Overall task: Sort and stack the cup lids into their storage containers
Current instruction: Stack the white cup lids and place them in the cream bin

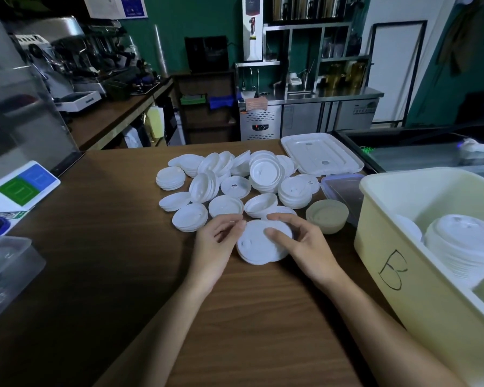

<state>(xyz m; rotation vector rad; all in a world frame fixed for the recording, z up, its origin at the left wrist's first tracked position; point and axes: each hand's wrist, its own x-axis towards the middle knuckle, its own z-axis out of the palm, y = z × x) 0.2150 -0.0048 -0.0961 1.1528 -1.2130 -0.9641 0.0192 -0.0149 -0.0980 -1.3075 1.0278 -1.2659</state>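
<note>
Stack of lids (pixel 252 248) sits before loose lids (pixel 235 188) on tabletop (pixel 123 247). Your left hand (pixel 217 243) and right hand (pixel 308 247) grip its rim from both sides, likely squaring it for bin B (pixel 397 289), already holding similar lids.

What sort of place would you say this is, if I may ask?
Probably a café or drinks shop: an espresso machine at the left, a steel sink counter behind, and piles of white cup lids.
</note>
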